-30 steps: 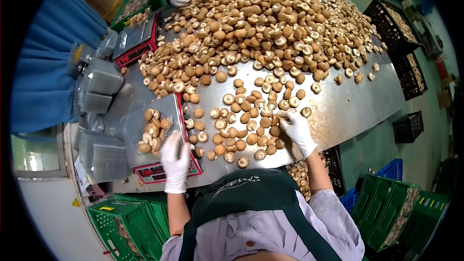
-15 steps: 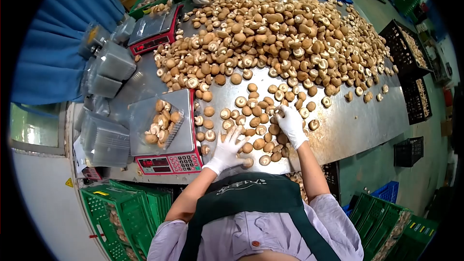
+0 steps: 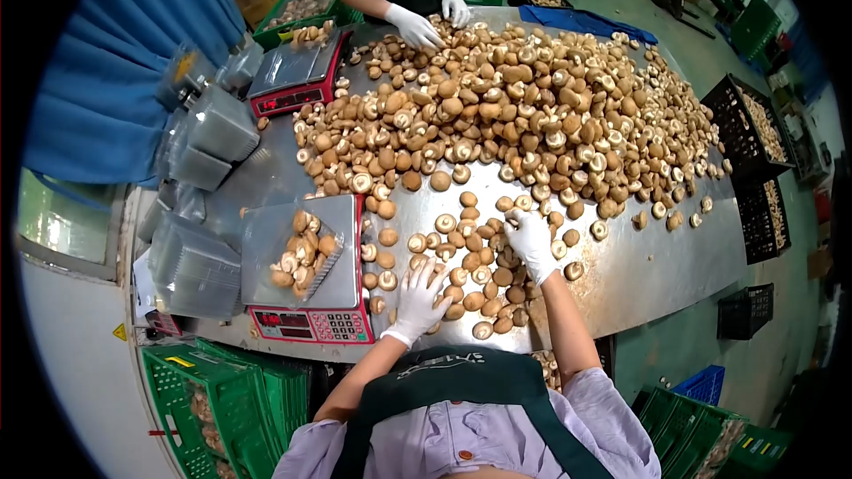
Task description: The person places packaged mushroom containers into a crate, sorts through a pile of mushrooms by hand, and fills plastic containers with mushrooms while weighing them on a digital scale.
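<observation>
Brown shiitake mushrooms [image 3: 484,259] lie loosely spread on the metal table between my hands. My left hand [image 3: 421,303], in a white glove, rests on the near left side of this spread, fingers stretched out and slightly apart over a few mushrooms. At its far right side is my right hand [image 3: 531,245], also gloved, with its fingers bent down among the mushrooms; what lies under the fingertips is hidden. Left of my left hand, a clear plastic tray [image 3: 327,268] of mushrooms sits tilted on a red-framed digital scale [image 3: 266,253].
A large mushroom heap [image 3: 532,98] covers the far half of the table. Across it, a co-worker's gloved hands [image 3: 414,28] are at the heap beside a second scale [image 3: 293,75]. Empty clear trays [image 3: 191,266] are stacked at left. Green crates [image 3: 209,399] and black crates [image 3: 750,124] flank the table.
The view has tilted, so the table appears lower. My left hand's fingers are closer together; my right hand stays at the far right of the spread. The co-worker's hands shifted along the heap.
</observation>
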Motion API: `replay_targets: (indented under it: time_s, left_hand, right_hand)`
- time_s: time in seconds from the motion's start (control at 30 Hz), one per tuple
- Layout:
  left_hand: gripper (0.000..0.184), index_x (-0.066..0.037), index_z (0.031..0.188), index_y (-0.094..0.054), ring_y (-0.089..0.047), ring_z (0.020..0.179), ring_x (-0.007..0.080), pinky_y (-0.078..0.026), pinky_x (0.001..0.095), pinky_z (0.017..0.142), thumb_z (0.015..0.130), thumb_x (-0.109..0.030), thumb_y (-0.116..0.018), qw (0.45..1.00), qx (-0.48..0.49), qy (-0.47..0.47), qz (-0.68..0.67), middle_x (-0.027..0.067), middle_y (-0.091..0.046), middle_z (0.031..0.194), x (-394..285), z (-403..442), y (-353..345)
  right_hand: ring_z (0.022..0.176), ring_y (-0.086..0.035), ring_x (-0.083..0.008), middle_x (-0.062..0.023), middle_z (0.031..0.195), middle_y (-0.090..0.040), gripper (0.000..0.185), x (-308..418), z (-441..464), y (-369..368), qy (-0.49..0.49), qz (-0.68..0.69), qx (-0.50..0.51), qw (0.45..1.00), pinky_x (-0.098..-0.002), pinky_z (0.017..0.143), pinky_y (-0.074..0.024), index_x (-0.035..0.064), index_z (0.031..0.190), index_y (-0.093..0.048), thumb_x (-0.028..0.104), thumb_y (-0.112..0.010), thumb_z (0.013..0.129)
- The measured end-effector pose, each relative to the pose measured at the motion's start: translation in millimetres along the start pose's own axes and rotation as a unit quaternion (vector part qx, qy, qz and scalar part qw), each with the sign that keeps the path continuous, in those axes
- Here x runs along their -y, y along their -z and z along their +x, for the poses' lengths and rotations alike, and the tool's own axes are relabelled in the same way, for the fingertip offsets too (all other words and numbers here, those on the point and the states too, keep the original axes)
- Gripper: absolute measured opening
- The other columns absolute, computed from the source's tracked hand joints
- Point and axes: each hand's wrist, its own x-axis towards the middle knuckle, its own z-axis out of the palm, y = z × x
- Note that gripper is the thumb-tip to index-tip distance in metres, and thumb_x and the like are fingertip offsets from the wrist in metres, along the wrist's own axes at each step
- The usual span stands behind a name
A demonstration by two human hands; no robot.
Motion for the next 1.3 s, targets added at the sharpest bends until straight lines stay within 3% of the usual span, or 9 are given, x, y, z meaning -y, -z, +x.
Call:
replay_targets:
  time_s: [0.3,0.43,0.53,0.63,0.77,0.83,0.9,1.07,1.3]
  left_hand:
    - [0.054,-0.012,0.126,-0.054,-0.042,0.124,0.0349,-0.032,0.0481,0.102,0.077,-0.032,-0.066,1.0,-0.016,0.006,-0.002,0.0169,-0.045,0.134,0.2,1.1,-1.7]
    - [0.052,-0.012,0.125,-0.055,-0.043,0.122,0.0361,-0.033,0.0479,0.102,0.077,-0.031,-0.066,1.0,-0.022,0.015,0.001,0.0171,-0.046,0.134,-0.8,1.5,-2.6]
    - [0.053,-0.012,0.126,-0.056,-0.044,0.121,0.0362,-0.035,0.0471,0.101,0.078,-0.031,-0.067,0.999,-0.026,0.019,0.003,0.0175,-0.047,0.133,-0.7,3.0,-1.9]
    - [0.053,-0.012,0.126,-0.057,-0.045,0.121,0.0361,-0.036,0.0466,0.101,0.078,-0.031,-0.067,0.999,-0.022,0.024,0.001,0.0178,-0.047,0.133,-1.8,2.5,-2.8]
    - [0.052,-0.012,0.124,-0.057,-0.045,0.121,0.0363,-0.036,0.0469,0.099,0.077,-0.032,-0.068,0.999,-0.038,0.031,-0.015,0.0184,-0.047,0.132,-5.1,6.4,4.2]
    - [0.053,-0.011,0.124,-0.057,-0.046,0.121,0.0363,-0.036,0.0471,0.099,0.077,-0.031,-0.068,0.997,-0.058,0.045,-0.029,0.0186,-0.048,0.132,-4.8,6.8,2.9]
    - [0.053,-0.008,0.123,-0.057,-0.046,0.12,0.0364,-0.036,0.0475,0.1,0.076,-0.028,-0.069,0.993,-0.087,0.058,-0.057,0.0188,-0.048,0.131,-9.1,9.6,6.6]
    - [0.056,-0.005,0.125,-0.054,-0.048,0.119,0.0335,-0.039,0.0415,0.099,0.075,-0.021,-0.073,0.982,-0.149,0.062,-0.095,0.0164,-0.047,0.134,-26.0,33.3,32.6]
    - [0.062,-0.001,0.126,-0.053,-0.05,0.121,0.033,-0.042,0.0386,0.101,0.071,-0.014,-0.079,0.951,-0.165,0.07,-0.251,0.0177,-0.052,0.129,-47.4,53.1,87.5]
  right_hand:
    - [0.084,-0.062,-0.0329,-0.0153,0.088,-0.066,0.02,-1.5,31.5,-17.9,0.019,0.034,0.055,0.998,-0.0408,0.076,-0.0493,0.0079,0.095,-0.068,0.018,-0.065,0.079]
    - [0.086,-0.06,-0.0319,-0.0142,0.1,-0.064,0.034,-13.9,54.1,-11.1,0.084,-0.057,-0.136,0.986,-0.0409,0.073,-0.0498,0.0058,0.108,-0.06,0.007,-0.065,0.075]
    - [0.086,-0.059,-0.0306,-0.0128,0.122,-0.058,0.036,-21.6,80.6,8.5,0.087,-0.157,-0.19,0.965,-0.0396,0.074,-0.0501,0.0046,0.112,-0.057,0.004,-0.06,0.076]
    - [0.089,-0.06,-0.0299,-0.0122,0.117,-0.062,0.029,-63.2,105.9,4.1,0.145,-0.198,-0.144,0.959,-0.0393,0.074,-0.0504,0.0067,0.104,-0.061,0.004,-0.059,0.075]
    - [0.078,-0.065,-0.024,-0.0099,0.09,-0.068,0.023,-33.8,90.9,30.3,0.06,-0.026,-0.099,0.993,-0.0337,0.069,-0.0514,0.0075,0.102,-0.064,0.015,-0.068,0.08]
    - [0.071,-0.056,-0.0053,0.0012,0.08,-0.065,0.021,-20.7,80.7,36.0,-0.099,0.356,0.046,0.928,-0.02,0.063,-0.0455,0.0018,0.106,-0.064,0.014,-0.066,0.089]
    - [0.067,-0.054,-0.0049,0.0032,0.081,-0.063,0.022,-10.2,65.6,39.3,-0.11,0.442,0.111,0.884,-0.0184,0.062,-0.0431,-0.0003,0.108,-0.063,0.014,-0.062,0.091]
    - [0.075,-0.056,-0.0076,-0.0013,0.089,-0.063,0.025,23.3,26.6,28.0,-0.136,0.605,0.197,0.76,-0.0208,0.066,-0.0447,0.0001,0.109,-0.063,0.018,-0.061,0.092]
    - [0.073,-0.056,-0.0052,0.0016,0.091,-0.064,0.024,83.7,-15.4,12.1,-0.199,0.579,0.34,0.713,-0.0196,0.064,-0.0452,0.0005,0.107,-0.065,0.019,-0.06,0.093]
